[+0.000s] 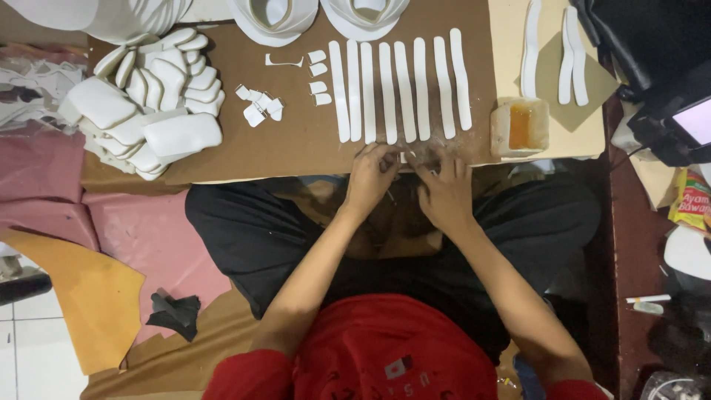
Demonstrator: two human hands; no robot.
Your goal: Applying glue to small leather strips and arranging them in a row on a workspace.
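My left hand (372, 176) and my right hand (444, 189) meet at the near edge of a brown cardboard work board (296, 141). Their fingertips pinch a small white piece between them; it is mostly hidden by the fingers. Just beyond the hands lies a row of several long white strips (400, 89), side by side on the board. A small tub of amber glue (520, 126) stands to the right of the strips, close to my right hand.
A heap of white foam pads (148, 104) fills the board's left end. Small white offcuts (259, 105) lie mid-board. Two more white strips (570, 55) rest on a tan sheet at right. Pink and orange sheets (89, 296) cover the floor at left. A dark machine (666, 89) sits far right.
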